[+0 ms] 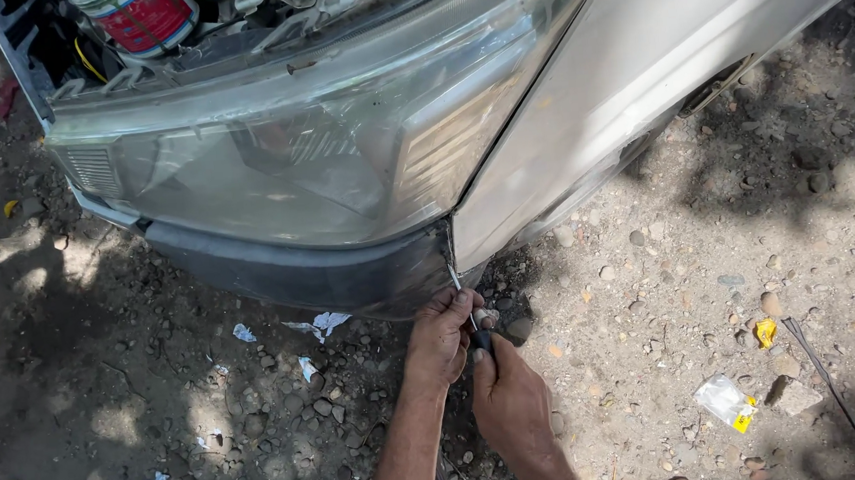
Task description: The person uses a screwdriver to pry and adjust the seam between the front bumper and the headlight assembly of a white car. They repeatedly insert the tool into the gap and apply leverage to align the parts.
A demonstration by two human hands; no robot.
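Both my hands are low at the corner of a silver car. My left hand (441, 335) pinches the metal shaft of a screwdriver (459, 290) near the tip. My right hand (507, 402) grips its dark handle from below. The tip points up into the seam between the dark grey bumper (300, 274) and the silver fender (636, 65). Just above sits the large clear headlight (311, 158).
The ground is dirt and gravel with scraps of white paper (323, 324). A small clear plastic bag with a yellow tag (725, 400) lies at the right, beside a thin dark cable (829, 382). A red and white container (141, 14) sits in the open engine bay.
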